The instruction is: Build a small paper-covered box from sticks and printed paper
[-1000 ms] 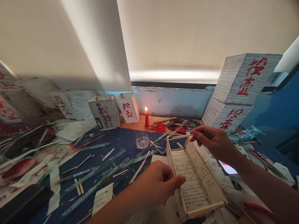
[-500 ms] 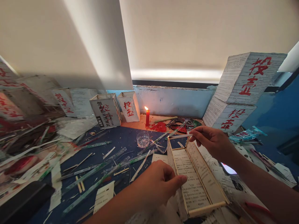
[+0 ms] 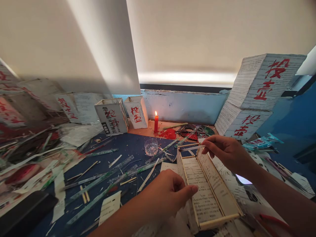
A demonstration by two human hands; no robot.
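My right hand (image 3: 221, 151) pinches a thin, translucent whitish glue stick (image 3: 190, 148). The stick's far tip is at the far left corner of an open box (image 3: 206, 197), made of printed paper on a frame of thin wooden sticks. My left hand (image 3: 174, 191) is closed at the box's left wall, its thumb over the top edge; its other fingers are partly hidden. Behind the box, a lit red candle (image 3: 156, 124) stands upright beside red melted wax (image 3: 169, 133).
Finished paper boxes with red characters stand at the back left (image 3: 111, 115) and in a stack (image 3: 256, 85) at the right. A clear round dish (image 3: 151, 147), plastic strips (image 3: 98, 187) and wooden sticks litter the dark blue tabletop. Red-handled pliers or scissors (image 3: 274, 221) lie lower right.
The small flame at the glue stick's tip has gone out, and the tip has lowered slightly toward the box corner. My left hand and the box have stayed in place.
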